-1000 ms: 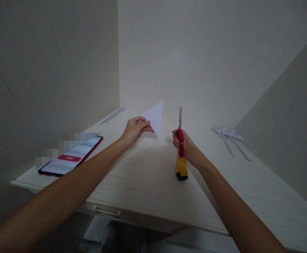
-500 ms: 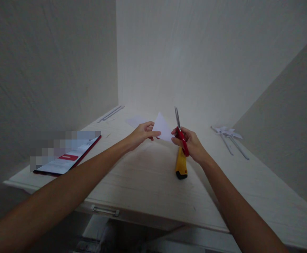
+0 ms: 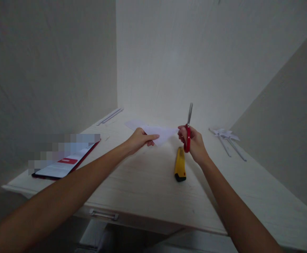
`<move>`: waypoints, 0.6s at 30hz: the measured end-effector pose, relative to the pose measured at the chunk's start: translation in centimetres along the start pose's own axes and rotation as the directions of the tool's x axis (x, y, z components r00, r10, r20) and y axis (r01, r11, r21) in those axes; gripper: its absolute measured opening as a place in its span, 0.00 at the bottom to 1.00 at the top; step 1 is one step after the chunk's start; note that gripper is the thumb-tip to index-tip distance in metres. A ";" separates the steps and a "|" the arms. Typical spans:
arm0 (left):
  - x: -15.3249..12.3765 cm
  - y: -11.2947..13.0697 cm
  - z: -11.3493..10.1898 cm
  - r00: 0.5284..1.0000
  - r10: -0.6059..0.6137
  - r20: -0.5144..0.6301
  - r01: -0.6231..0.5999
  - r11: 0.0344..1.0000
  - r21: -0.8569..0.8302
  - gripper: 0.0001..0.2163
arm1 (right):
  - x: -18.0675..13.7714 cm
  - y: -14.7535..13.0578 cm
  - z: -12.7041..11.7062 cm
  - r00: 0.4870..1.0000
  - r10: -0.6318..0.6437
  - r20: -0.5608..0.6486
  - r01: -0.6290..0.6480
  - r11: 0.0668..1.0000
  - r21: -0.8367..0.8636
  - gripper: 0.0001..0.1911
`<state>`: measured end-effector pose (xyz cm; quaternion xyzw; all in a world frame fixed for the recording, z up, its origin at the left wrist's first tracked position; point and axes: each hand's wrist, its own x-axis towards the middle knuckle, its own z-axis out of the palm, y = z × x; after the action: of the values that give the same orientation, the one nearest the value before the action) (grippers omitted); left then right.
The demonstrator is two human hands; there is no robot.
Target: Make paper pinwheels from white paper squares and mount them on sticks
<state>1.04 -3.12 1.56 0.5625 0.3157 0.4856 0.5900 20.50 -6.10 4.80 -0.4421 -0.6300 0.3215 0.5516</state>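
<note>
My left hand (image 3: 143, 138) pinches a folded-looking piece of white paper (image 3: 165, 134) between thumb and fingers, just above the table. In my right hand (image 3: 194, 140) is a pair of scissors (image 3: 187, 138) with red handles, the blades pointing up. The fingertips of that hand are at the right corner of the paper; I cannot tell whether they grip it. Below them on the table lies a long yellow tool (image 3: 180, 164) with a black end, its kind unclear. Another white sheet (image 3: 133, 123) lies behind my left hand.
A tablet-like device (image 3: 63, 167) with a lit screen and red edge lies at the left. Paper pinwheels (image 3: 225, 134) on sticks rest at the right. Thin white sticks (image 3: 111, 116) lie at the back left. Walls (image 3: 174, 63) enclose the white table (image 3: 142, 182).
The paper has turned from point-up to a flatter, lower position, its corner now toward my right hand. The scissors have swung right, more upright. The view has shifted slightly.
</note>
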 end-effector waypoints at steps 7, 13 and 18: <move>-0.1 0.9 1.0 0.973 0.087 -0.214 -0.152 0.938 -0.313 0.07 | -1.7 1.9 3.2 0.970 0.159 0.183 -0.206 0.940 0.274 0.24; -0.5 1.1 1.5 0.963 0.079 -0.258 -0.174 0.912 -0.371 0.07 | -3.9 0.8 5.1 0.900 0.158 0.406 -0.272 0.932 0.240 0.26; -0.8 1.1 1.8 0.970 0.107 -0.218 -0.180 0.919 -0.350 0.07 | -4.4 0.2 5.6 0.881 0.168 0.442 -0.306 0.915 0.263 0.27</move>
<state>2.15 -4.61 2.83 0.4137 0.2335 0.6307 0.6136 15.03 -9.61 1.75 -0.3422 -0.6101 0.5724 0.4279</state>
